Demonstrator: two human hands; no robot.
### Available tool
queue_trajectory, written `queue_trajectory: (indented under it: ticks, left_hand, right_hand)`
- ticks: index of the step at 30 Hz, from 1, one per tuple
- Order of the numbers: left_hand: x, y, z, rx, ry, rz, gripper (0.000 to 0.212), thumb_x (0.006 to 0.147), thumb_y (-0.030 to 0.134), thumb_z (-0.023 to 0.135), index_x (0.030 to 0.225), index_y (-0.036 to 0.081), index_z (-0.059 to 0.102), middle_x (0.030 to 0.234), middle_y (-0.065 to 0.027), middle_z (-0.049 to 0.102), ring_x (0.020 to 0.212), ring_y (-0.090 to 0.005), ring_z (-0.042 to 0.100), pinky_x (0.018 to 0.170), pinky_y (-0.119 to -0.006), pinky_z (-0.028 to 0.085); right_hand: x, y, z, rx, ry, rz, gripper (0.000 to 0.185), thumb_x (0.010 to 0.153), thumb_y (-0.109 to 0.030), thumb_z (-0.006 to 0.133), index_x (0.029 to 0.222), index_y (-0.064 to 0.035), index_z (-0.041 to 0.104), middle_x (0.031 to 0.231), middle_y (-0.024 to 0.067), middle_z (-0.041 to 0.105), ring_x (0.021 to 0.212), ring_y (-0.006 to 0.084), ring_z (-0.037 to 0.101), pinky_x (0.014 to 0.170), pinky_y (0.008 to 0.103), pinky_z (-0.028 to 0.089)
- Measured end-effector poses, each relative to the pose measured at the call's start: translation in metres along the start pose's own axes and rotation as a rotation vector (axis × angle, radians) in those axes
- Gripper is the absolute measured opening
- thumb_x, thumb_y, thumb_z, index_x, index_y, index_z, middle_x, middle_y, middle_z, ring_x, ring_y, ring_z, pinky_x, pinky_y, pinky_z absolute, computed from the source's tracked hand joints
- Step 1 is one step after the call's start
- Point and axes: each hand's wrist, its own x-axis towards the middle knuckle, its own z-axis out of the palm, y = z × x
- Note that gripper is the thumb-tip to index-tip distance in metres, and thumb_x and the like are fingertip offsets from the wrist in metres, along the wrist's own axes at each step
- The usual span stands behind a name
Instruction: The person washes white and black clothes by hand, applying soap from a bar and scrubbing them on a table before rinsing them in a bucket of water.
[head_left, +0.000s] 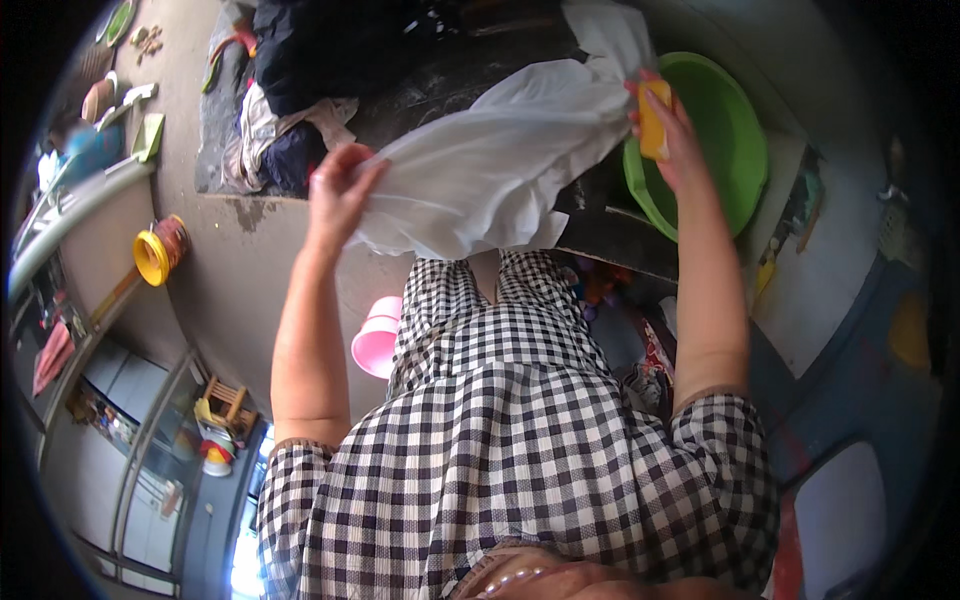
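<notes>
A white cloth (480, 165) is stretched between my two hands above a dark slab (420, 90). My left hand (345, 187) grips its lower left edge between thumb and fingers. With a yellow bar of soap (654, 120) in it, my right hand (671, 127) is raised at the cloth's bunched right end; the fingers are partly hidden, and whether they also pinch the cloth is hard to tell. A large green plastic basin (720, 150) lies just beyond my right hand and forearm.
Dark clothes (300, 45) and a crumpled pile of light and navy garments (289, 146) lie on the slab's left part. A pink bucket (377, 337) stands on the floor near my legs. Farther left are a yellow bucket (154, 255) and a small wooden stool (225, 409).
</notes>
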Motion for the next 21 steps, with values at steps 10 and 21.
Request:
queue_trajectory:
  ticks: [10,21]
  left_hand:
    - [0.071,-0.036,0.014,1.099,0.251,0.365,0.031,0.083,0.019,0.068,0.113,0.016,0.06,0.119,-0.0125,0.056,0.115,-0.0342,0.053,0.094,-0.047,0.042]
    - [0.014,-0.087,0.027,1.152,-0.031,0.327,0.014,0.084,0.022,0.065,0.095,0.016,0.069,0.102,-0.0059,0.066,0.099,-0.0323,0.06,0.088,-0.047,0.044]
  right_hand:
    - [-0.165,0.132,-0.08,0.604,0.245,0.154,0.053,0.094,-0.008,0.058,0.143,-0.017,0.042,0.136,0.0129,0.055,0.106,0.0295,0.063,0.084,0.0406,0.053]
    - [-0.233,0.17,-0.305,-0.843,1.203,-0.182,0.062,0.092,-0.022,0.063,0.146,-0.004,0.038,0.142,0.0154,0.046,0.131,0.0313,0.044,0.106,0.0414,0.038]
